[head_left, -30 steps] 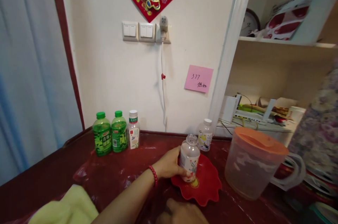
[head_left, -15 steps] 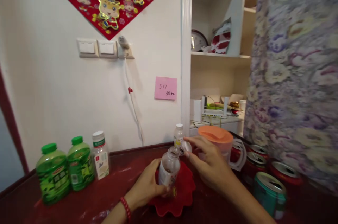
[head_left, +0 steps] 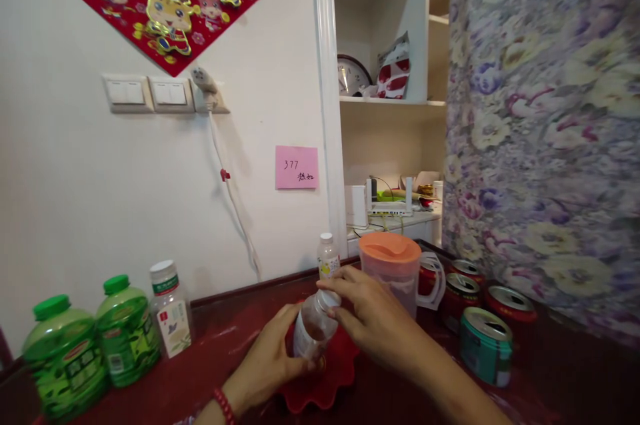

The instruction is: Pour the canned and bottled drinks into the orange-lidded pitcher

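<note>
A small clear plastic bottle stands tilted on a red wavy-edged plate on the dark red table. My left hand is wrapped round the bottle's lower body; a red bead bracelet is on that wrist. My right hand is pinched over the bottle's mouth, pressing a white cap onto it.
A clear jug with an orange lid stands just behind my right hand, with several drink cans to its right. A second small capped bottle is by the wall. At left stand two green bottles and a white-capped one. A floral curtain hangs at right.
The view has swung right. My right hand came up from the table's front edge, carried the white cap over the bottle and set it on the mouth. The left hand kept its hold.
</note>
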Demonstrator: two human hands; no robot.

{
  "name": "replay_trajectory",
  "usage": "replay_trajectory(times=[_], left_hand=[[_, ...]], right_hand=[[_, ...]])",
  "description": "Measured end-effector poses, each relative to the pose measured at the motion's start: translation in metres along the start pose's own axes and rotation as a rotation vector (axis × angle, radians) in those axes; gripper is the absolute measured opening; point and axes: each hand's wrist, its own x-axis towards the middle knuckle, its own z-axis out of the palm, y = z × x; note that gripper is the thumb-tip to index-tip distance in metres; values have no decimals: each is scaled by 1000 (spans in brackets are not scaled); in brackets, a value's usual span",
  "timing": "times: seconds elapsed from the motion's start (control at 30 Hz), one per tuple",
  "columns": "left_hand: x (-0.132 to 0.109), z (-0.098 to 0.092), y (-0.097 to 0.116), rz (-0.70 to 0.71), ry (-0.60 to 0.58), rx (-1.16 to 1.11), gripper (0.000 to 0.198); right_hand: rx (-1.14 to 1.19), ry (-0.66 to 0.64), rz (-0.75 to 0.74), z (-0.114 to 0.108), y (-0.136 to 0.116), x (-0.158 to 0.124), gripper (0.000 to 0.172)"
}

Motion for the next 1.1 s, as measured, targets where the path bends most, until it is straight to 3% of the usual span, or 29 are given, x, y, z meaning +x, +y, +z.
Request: replay_trajectory(times=[0.37, 0.7, 0.83, 0.93, 1.03, 1.1], left_hand=[[-1, 1, 6, -5, -17, -41, 69], [-2, 0, 4, 13, -34, -60, 71], [-2, 1, 4, 17, -17, -43, 71], [-1, 1, 5, -10, -6, -34, 68], [-1, 0, 7, -12, -8, -28, 70], [-2, -1, 8, -10, -15, -27, 70]], right_hand=[[-169, -61, -13, -5, -6, -5, 49], [-362, -56, 88, 1, -12, -1, 25], [-417, -44, 107, 1, -16, -1, 43], [-342, -71, 36, -1, -12, -3, 56], [-330, -102, -2, -1, -9, -4, 49], [-359, -94, 33, 2, -9, -3, 33]])
